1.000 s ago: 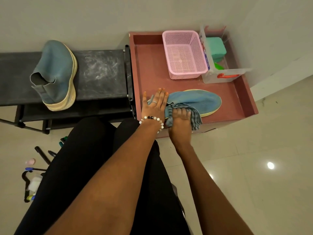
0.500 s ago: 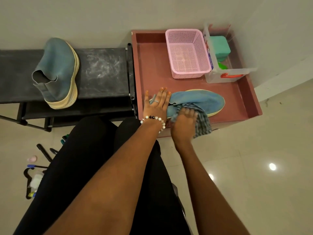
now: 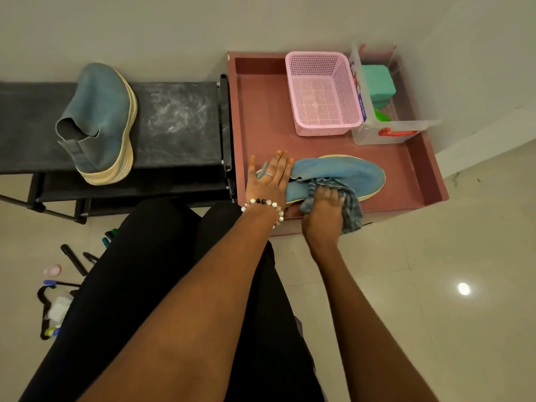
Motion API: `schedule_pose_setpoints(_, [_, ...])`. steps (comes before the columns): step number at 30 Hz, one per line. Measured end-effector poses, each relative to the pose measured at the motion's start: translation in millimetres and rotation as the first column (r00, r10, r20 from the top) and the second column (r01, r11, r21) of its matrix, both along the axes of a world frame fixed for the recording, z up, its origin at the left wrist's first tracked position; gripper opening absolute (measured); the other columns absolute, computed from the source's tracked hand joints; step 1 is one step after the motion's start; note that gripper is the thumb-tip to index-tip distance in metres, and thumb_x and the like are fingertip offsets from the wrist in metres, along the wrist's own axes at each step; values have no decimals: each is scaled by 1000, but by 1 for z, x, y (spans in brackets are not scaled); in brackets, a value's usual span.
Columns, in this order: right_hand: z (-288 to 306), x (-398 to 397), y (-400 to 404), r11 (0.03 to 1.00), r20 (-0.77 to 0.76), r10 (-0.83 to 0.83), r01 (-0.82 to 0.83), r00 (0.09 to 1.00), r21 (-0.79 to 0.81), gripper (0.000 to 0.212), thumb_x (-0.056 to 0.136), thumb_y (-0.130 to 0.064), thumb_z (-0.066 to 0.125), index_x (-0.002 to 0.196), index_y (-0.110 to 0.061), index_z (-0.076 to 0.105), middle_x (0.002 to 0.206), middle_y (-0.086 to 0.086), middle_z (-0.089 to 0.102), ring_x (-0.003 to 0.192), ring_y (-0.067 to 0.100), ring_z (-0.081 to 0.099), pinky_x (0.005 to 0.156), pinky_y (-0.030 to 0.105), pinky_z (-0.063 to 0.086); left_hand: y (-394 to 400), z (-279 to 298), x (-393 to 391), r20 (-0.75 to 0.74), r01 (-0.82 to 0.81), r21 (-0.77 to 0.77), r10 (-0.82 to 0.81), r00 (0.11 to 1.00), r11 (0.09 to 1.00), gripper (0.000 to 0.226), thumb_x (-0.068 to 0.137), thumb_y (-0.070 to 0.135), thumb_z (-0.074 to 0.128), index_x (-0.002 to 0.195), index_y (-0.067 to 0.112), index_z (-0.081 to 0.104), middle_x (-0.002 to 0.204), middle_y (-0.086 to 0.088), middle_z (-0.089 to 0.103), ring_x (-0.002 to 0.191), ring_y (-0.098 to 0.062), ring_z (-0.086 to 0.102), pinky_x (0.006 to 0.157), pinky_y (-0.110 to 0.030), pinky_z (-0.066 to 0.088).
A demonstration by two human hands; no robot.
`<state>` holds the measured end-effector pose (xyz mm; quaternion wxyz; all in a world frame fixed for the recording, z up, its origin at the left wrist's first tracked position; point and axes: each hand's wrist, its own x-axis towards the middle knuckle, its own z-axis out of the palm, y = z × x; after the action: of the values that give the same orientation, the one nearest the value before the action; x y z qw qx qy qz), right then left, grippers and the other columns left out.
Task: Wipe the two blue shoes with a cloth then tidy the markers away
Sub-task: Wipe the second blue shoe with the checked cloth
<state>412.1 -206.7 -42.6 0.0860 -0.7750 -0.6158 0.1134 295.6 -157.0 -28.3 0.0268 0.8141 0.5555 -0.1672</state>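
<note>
One blue shoe (image 3: pixel 345 172) lies on its side at the front of a pinkish-red tray table (image 3: pixel 261 111). My left hand (image 3: pixel 268 181) lies flat with straight fingers on the shoe's heel end, pressing it down. My right hand (image 3: pixel 323 214) grips a grey checked cloth (image 3: pixel 349 210) bunched against the shoe's near side, by its pale sole. The second blue shoe (image 3: pixel 98 120) rests tilted on a black bench (image 3: pixel 179 120) to the left. Several markers (image 3: pixel 74 259) lie on the floor at lower left, partly hidden by my legs.
A pink mesh basket (image 3: pixel 322 94) and a clear plastic box (image 3: pixel 385 123) holding green items stand at the back of the tray. On the floor at lower left are a black hanger (image 3: pixel 43 311) and small bits. Pale tiled floor (image 3: pixel 435 271) stretches to the right.
My right hand has slid the cloth rightward along the shoe's near side, toward the middle. My left hand has stayed flat on the heel end.
</note>
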Motion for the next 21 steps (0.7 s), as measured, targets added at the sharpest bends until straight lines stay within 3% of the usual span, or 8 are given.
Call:
schedule_pose_setpoints(4, [-9, 2, -3, 956, -41, 285, -281, 958, 85, 61, 58, 7, 59, 119, 7, 54, 112, 25, 55, 110, 43, 51, 110, 56, 27, 1, 0, -1, -1, 7, -8, -7, 1000, 1000, 68, 101, 25, 24, 147, 8, -23, 157, -7, -22, 145, -20, -19, 111, -62, -4])
schedule_pose_setpoints(7, [-6, 40, -2, 913, -41, 408, -406, 912, 40, 68, 60, 5, 60, 127, -4, 54, 118, 15, 59, 115, 34, 53, 113, 55, 19, 1, 0, -1, 7, 6, -35, -6, 1000, 999, 84, 98, 43, 35, 146, 8, -24, 158, -7, -21, 145, -21, -18, 111, -63, -3])
schedule_pose_setpoints(9, [-4, 56, 1, 934, -20, 356, -355, 934, 26, 67, 62, 7, 58, 127, -9, 56, 117, 11, 60, 113, 31, 55, 115, 53, 11, 1, 0, -2, 10, 15, -45, -15, 1000, 999, 99, 92, 56, 44, 147, 8, -23, 158, -7, -20, 146, -20, -17, 111, -63, -3])
schedule_pose_setpoints(11, [0, 52, 2, 979, 17, 201, -201, 979, 19, 63, 66, 8, 58, 126, -12, 55, 116, 8, 58, 114, 31, 54, 115, 56, 6, 1, 0, -2, 16, 20, -46, -19, 1000, 999, 101, 91, 56, 46, 147, 7, -22, 158, -7, -18, 146, -20, -16, 111, -63, -3])
schedule_pose_setpoints(15, [1, -4, 5, 992, 40, -102, 105, 994, -63, 53, 80, -8, 54, 131, 2, 44, 132, 21, 46, 129, 36, 34, 113, 48, 7, 1, 2, -1, 23, 11, -19, -10, 1000, 1000, 74, 101, 35, 31, 148, 8, -21, 158, -7, -17, 146, -19, -16, 112, -63, -2])
schedule_pose_setpoints(18, [-9, -37, 5, 999, 20, 16, -17, 1000, 42, 44, 77, -5, 56, 120, 7, 54, 117, 26, 55, 115, 42, 47, 109, 53, 28, 1, 0, -1, 23, 13, -10, -13, 1000, 1000, 65, 103, 27, 22, 148, 9, -21, 158, -5, -18, 146, -19, -17, 113, -62, -1])
schedule_pose_setpoints(21, [-10, -17, -6, 958, -81, 262, -249, 962, 143, 51, 67, 5, 63, 118, 6, 57, 113, 23, 58, 113, 38, 50, 107, 55, 33, 1, -1, -1, 30, 16, -15, -16, 999, 1000, 62, 102, 23, 19, 147, 9, -22, 158, -5, -19, 146, -19, -17, 113, -61, -1])
